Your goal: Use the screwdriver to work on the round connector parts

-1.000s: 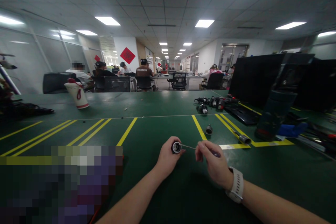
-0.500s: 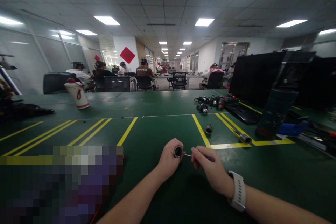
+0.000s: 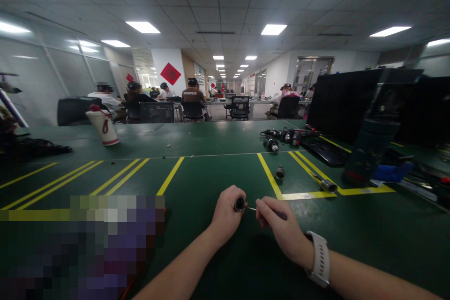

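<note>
My left hand [image 3: 227,213] is closed around a round metal connector [image 3: 239,204], its dark hollow end turned towards me. My right hand [image 3: 277,222] grips a screwdriver by its dark handle [image 3: 280,214]. The thin metal shaft [image 3: 251,208] points left and reaches the side of the connector; whether its tip sits in a screw there I cannot tell, as the fingers hide it. Both hands are just above the green table [image 3: 211,176]. Beyond my right hand, a loose metal connector piece [image 3: 280,172] rests on the table, with a longer metal connector [image 3: 327,184] to its right.
Several dark connectors [image 3: 272,144] lie farther back. At right stand a dark bottle [image 3: 369,152] and a black monitor [image 3: 346,103], with a blue item [image 3: 392,172] beside them. A white cup [image 3: 104,126] stands back left. Yellow tape [image 3: 171,176] marks the table. People sit in the background.
Hardly anything differs. The connector in my left hand has shifted very slightly to the right, and my right hand has turned a little around the screwdriver handle.
</note>
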`<action>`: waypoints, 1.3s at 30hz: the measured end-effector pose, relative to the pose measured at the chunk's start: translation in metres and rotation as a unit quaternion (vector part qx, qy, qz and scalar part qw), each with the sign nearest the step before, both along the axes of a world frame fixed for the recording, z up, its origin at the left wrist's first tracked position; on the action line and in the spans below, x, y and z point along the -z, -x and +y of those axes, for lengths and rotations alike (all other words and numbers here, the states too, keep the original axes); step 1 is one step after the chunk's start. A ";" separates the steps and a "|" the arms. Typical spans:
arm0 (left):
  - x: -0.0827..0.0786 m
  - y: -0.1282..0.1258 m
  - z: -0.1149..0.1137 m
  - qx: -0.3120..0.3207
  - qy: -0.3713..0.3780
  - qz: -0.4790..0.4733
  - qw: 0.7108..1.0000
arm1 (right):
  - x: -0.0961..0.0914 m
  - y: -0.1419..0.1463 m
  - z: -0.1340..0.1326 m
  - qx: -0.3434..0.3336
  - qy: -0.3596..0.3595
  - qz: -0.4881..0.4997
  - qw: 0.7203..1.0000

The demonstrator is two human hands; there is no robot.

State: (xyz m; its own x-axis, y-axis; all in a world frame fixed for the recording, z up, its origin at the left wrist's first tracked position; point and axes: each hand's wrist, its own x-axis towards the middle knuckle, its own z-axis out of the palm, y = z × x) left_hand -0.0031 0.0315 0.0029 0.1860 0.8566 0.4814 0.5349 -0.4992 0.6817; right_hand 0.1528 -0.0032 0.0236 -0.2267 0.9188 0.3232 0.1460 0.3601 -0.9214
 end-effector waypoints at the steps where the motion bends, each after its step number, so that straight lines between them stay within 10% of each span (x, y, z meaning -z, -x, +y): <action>1: 0.000 0.000 0.000 -0.001 -0.002 -0.001 1.000 | 0.000 0.000 0.000 -0.001 0.006 0.002 1.000; 11: 0.000 0.002 0.002 0.021 -0.003 -0.049 0.999 | 0.009 0.003 0.007 -0.002 0.127 0.135 0.983; 39: 0.005 0.002 0.002 -0.034 -0.046 0.004 0.998 | 0.009 0.005 0.004 -0.011 0.091 0.124 0.988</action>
